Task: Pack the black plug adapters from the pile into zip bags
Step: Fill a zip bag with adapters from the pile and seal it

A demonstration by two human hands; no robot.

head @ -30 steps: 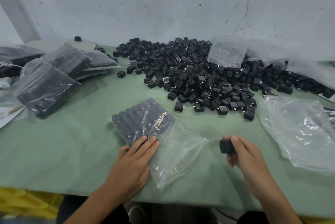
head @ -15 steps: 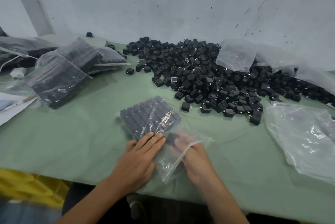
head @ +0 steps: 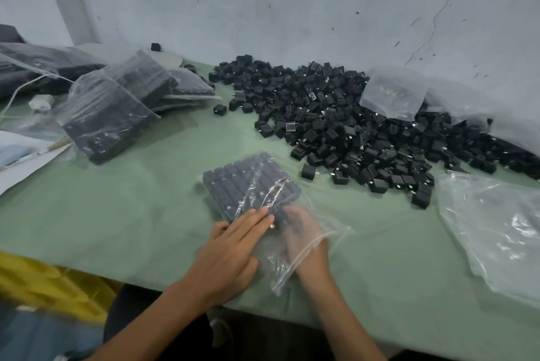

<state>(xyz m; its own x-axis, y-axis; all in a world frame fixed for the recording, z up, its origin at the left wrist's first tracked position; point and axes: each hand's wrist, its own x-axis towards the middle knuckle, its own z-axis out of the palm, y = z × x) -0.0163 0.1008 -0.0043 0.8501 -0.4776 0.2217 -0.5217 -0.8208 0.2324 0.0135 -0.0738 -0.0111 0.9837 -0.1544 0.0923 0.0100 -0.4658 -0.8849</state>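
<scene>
Near centre of the green bench (head: pixel 131 214): a clear plastic zip bag (head: pixel 295 270), part-filled with neat rows of black adapters (head: pixel 242 185), just short of the loose pile of black plug adapters (head: pixel 336 126). The person's left hand (head: pixel 233 249) lies flat, fingers straight, pressing the bag down. Their right hand (head: pixel 306 240) is inside the bag mouth. The film blurs it, so I cannot tell whether it grips or has let go. Risk: a hard shove could topple the rows, or prongs could snag the film. The seal strip is hard to trace.

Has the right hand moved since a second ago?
Yes. The right hand went left, from bare table beside the zip bag into its mouth, toward the packed adapters.
</scene>
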